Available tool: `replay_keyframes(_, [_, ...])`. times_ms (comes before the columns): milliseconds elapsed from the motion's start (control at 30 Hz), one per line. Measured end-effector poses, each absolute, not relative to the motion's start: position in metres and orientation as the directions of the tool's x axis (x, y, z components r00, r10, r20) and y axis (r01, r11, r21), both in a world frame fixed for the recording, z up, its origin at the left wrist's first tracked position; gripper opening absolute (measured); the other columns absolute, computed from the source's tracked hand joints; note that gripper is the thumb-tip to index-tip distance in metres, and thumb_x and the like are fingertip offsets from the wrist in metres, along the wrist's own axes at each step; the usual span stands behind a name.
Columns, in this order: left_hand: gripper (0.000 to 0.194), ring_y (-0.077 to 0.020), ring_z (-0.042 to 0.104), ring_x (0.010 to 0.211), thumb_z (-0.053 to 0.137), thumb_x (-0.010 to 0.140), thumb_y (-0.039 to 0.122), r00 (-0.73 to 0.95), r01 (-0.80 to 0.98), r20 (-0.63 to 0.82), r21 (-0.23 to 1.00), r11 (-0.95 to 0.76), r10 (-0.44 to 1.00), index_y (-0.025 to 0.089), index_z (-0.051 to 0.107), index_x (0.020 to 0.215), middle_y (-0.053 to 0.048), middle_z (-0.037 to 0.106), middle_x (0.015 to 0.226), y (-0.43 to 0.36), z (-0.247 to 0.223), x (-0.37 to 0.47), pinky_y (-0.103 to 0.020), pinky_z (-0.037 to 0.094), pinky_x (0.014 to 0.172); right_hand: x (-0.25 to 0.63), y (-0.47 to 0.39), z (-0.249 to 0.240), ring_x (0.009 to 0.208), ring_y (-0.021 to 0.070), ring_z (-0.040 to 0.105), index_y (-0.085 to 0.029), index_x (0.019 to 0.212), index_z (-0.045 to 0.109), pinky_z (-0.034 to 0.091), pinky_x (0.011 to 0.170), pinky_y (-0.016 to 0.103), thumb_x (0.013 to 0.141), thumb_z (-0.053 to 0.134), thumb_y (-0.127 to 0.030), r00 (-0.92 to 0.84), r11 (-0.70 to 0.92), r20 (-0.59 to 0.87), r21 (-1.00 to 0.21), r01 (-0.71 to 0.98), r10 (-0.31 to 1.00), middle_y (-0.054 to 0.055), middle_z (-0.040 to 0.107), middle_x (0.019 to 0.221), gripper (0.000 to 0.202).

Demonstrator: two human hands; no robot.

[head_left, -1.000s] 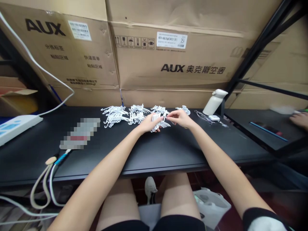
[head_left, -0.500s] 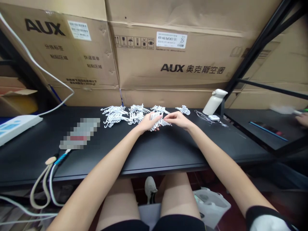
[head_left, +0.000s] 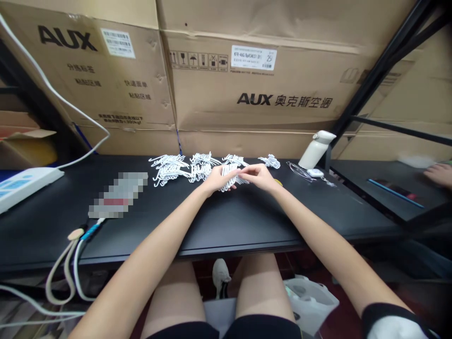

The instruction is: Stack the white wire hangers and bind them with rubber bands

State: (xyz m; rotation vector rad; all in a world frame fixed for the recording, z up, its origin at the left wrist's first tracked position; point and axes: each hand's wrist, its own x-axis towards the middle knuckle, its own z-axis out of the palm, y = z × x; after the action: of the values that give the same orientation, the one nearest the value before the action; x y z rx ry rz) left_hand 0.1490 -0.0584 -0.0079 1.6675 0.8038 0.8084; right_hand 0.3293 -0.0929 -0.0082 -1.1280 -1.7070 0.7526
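Observation:
My left hand [head_left: 216, 180] is closed around a bundle of small white hangers [head_left: 229, 176], with their curved hooks toward the front. My right hand [head_left: 260, 176] is at the bundle's right side, thumb and forefinger pinched together by my left thumb; what lies between those fingertips is hidden. A small yellow thing [head_left: 278, 182] peeks out beside my right hand, too little of it showing to name. Behind and left of my hands, similar hangers lie in bunches: a left group [head_left: 169, 169], a middle group [head_left: 200, 167] and one bunch [head_left: 235, 160] just beyond the held bundle.
Loose white pieces [head_left: 270, 161] lie at the back. Further right are a white bottle [head_left: 315, 149], glasses [head_left: 300, 171] and a white case [head_left: 315, 173]. A blurred-out device [head_left: 118, 195] and a power strip [head_left: 30, 186] lie left. Another person's hand [head_left: 439, 175] shows far right.
My right fingertips have moved slightly left, up against my left thumb. The yellow thing has come into sight beside my right hand. The other person's hand reaches further into view.

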Motion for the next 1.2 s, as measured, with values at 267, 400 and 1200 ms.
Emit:
replay_keyframes(267, [0.028, -0.0155, 0.064, 0.052, 0.062, 0.083, 0.042, 0.475, 0.136, 0.066, 0.98, -0.148, 0.877, 0.014, 0.06, 0.087, -0.005, 0.067, 0.068, -0.052, -0.009, 0.149, -0.023, 0.05, 0.044, 0.333, -0.081, -0.018, 0.058, 0.0142, 0.056, -0.015, 0.08, 0.07, 0.048, 0.052, 0.027, 0.075, 0.064, -0.051, -0.026, 0.35, 0.359, -0.887, 0.301, 0.933, 0.004, 0.064, 0.066, 0.037])
replay_keyframes(400, [0.027, -0.0159, 0.064, 0.053, 0.06, 0.085, 0.041, 0.379, 0.106, 0.029, 0.992, -0.074, 0.925, 0.013, 0.059, 0.084, -0.006, 0.067, 0.069, -0.046, -0.01, 0.147, -0.024, 0.05, 0.044, 0.341, -0.075, -0.025, 0.058, 0.0152, 0.058, -0.014, 0.08, 0.068, 0.048, 0.052, 0.028, 0.076, 0.062, -0.047, 0.115, 0.327, 0.402, -0.855, 0.403, 0.908, 0.006, 0.067, 0.071, 0.033])
replay_keyframes(1200, [0.031, -0.0185, 0.065, 0.055, 0.063, 0.081, 0.045, 0.439, 0.157, -0.001, 0.985, -0.076, 0.898, 0.015, 0.059, 0.086, -0.008, 0.069, 0.07, -0.045, -0.013, 0.146, -0.027, 0.051, 0.047, 0.383, -0.068, -0.015, 0.054, 0.014, 0.058, -0.013, 0.074, 0.069, 0.047, 0.05, 0.025, 0.071, 0.067, -0.017, 0.028, 0.088, 0.143, -0.741, 0.665, 0.989, 0.005, 0.065, 0.061, 0.005])
